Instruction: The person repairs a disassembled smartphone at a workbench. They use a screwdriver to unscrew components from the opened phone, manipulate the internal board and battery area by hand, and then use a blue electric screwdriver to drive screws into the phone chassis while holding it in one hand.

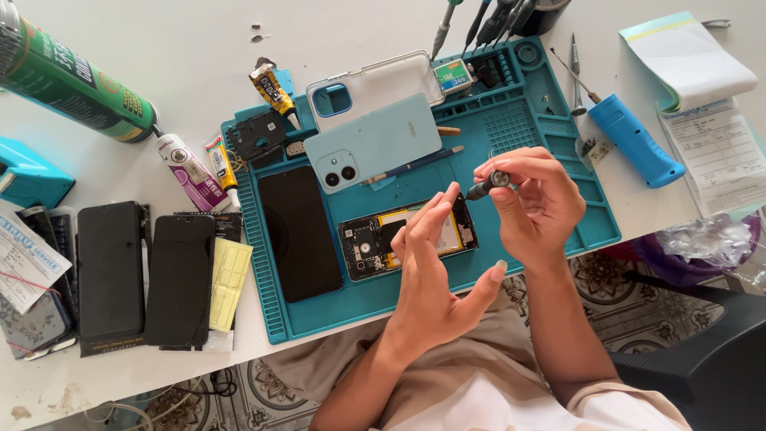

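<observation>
Along the left of your counter (pixel 167 56) the things you are not working on sit parked out of the way: a green spray can (pixel 68 76) lying on its side at the top corner, two dark phones (pixel 144 271) face down side by side with a sheet of yellow adhesive strips (pixel 230 283) next to them, and a few glue tubes (pixel 195 172) pointing toward the mat, close enough to grab. The teal work mat (pixel 558 136) holds the job itself, so small parts stay inside its raised edge: a black screen panel (pixel 299 231) lies flat at its left, a pale blue back cover (pixel 371 148) and a clear case (pixel 383 80) rest above it, and the opened phone (pixel 375 243) lies near the mat's front edge with its board and yellow-edged battery exposed. Your left hand (pixel 431 279) hovers just over the phone's right end, its grip loose and spread, holding nothing. Your right hand (pixel 538 199) is raised above the mat, thumb and fingertips pinched around the top of a small dark screwdriver (pixel 488 185), its tip angled down toward the phone. To the right, a blue power screwdriver (pixel 638 140) lies partly off the mat.
</observation>
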`<state>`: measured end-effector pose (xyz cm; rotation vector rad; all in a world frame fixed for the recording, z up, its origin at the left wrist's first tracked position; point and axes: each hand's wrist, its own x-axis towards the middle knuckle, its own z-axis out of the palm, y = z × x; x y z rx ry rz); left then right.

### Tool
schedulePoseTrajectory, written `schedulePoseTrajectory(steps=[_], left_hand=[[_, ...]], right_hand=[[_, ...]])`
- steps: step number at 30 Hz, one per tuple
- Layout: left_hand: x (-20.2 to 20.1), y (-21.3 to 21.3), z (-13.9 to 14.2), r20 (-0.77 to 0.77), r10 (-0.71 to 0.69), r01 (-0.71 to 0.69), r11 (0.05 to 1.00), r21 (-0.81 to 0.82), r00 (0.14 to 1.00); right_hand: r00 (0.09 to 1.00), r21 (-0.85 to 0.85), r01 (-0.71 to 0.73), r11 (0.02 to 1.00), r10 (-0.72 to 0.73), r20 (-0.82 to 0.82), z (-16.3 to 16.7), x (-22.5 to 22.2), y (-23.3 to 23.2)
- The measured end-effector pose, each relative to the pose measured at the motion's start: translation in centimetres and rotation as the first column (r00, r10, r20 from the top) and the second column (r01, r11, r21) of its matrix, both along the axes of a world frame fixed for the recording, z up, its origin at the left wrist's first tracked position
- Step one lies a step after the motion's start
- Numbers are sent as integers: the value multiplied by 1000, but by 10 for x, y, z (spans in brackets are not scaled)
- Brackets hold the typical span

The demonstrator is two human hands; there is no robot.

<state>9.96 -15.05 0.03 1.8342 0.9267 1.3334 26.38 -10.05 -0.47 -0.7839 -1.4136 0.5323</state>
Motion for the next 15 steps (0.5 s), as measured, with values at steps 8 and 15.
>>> schedulePoseTrajectory(steps=[8,15], left_hand=[[-3,2,4,-59,22,-21,999,24,998],[-4,3,6,-69,31,-29,999,35,997]], right_hand=[[997,10,43,999,-42,-60,-1,-2,0],[988,8,148,989,-148,-39,6,-2,-3]])
